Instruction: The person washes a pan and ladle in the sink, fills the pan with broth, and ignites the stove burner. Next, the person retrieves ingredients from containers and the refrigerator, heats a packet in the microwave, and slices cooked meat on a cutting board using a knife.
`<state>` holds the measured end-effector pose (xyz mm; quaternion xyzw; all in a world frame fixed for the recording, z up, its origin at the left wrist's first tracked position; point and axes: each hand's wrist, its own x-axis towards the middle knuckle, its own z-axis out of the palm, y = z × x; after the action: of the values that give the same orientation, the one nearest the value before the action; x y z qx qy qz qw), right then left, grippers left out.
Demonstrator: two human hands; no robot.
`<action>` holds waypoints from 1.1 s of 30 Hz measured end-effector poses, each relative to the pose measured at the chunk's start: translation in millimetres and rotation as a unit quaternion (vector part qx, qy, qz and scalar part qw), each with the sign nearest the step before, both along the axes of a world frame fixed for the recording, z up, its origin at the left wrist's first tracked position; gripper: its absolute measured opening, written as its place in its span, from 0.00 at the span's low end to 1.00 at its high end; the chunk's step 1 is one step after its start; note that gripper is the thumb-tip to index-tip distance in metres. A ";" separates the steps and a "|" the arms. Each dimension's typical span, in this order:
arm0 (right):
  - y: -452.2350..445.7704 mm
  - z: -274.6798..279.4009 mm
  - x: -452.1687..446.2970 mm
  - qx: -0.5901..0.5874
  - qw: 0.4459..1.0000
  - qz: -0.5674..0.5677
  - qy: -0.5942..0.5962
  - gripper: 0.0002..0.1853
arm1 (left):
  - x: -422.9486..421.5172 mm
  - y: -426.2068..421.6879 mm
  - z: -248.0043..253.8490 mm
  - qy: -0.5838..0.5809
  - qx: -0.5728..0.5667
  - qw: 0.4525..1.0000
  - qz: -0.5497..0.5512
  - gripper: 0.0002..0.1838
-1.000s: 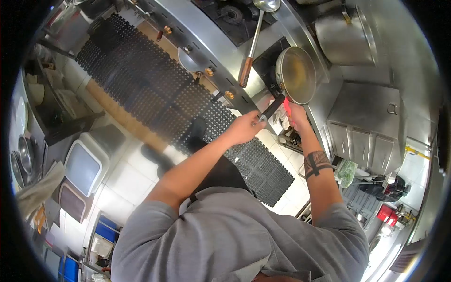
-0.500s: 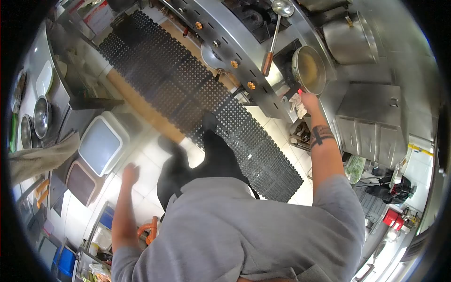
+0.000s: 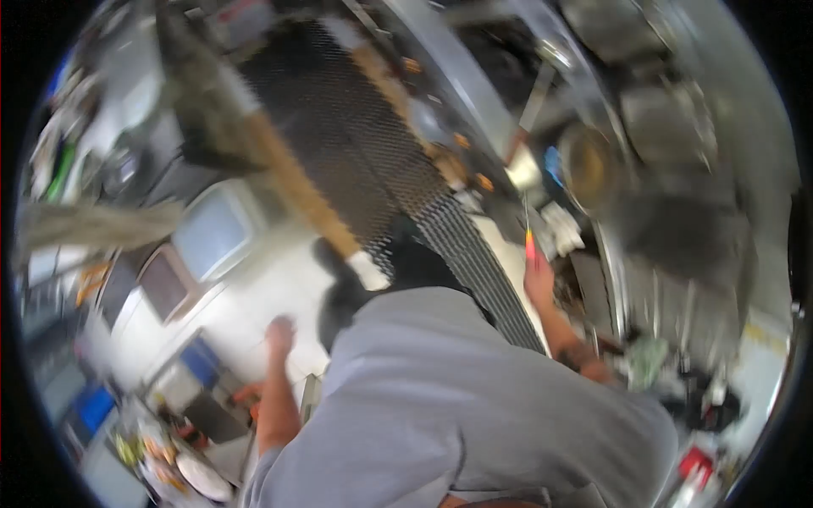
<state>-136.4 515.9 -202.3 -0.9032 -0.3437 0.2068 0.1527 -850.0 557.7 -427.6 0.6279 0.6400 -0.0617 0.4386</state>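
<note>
My right hand [image 3: 539, 278] is closed round a slim tool with a red and yellow handle [image 3: 531, 247]. The tool's thin shaft points towards the stove; blur hides its exact kind. Just beyond the hand, a crumpled white cloth [image 3: 561, 229] lies at the stove's end. A frying pan [image 3: 588, 169] with something yellowish-brown inside sits on a burner, and a blue flame [image 3: 553, 164] shows at its left side. To the left of the pan rests a ladle [image 3: 535, 103] with a wooden handle. My left hand [image 3: 279, 334] hangs low over the floor, loosely curled, with nothing visible in it.
A perforated black rubber mat [image 3: 339, 127] runs along the stove front. Left of me stand lidded bins [image 3: 212, 230] beneath a counter with a hanging towel [image 3: 102, 229]. A large pot [image 3: 665, 123] stands behind the pan. Shelving with food items [image 3: 161, 457] is at lower left.
The view has swung and blurred. My right hand has drawn back from beside the frying pan and cloth, bringing the tool with it. A blue flame now shows beside the pan.
</note>
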 end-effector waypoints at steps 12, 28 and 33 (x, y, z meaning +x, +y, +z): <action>255.0 98.4 -300.6 0.181 0.626 0.709 0.272 0.28 | 241.1 144.9 300.3 -0.589 -0.078 0.702 0.392 0.32; 366.0 78.4 -497.7 -0.002 0.689 0.682 0.248 0.26 | -294.7 347.2 602.2 0.075 0.411 0.777 0.470 0.37; 367.9 61.8 -511.0 -0.061 0.734 0.625 0.258 0.25 | -346.2 423.5 622.7 -0.007 0.495 0.714 0.496 0.32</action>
<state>-647.4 883.8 -140.5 -0.4042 -0.7647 0.5015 0.0170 -1196.2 981.2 195.1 0.3484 0.7954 0.4945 0.0372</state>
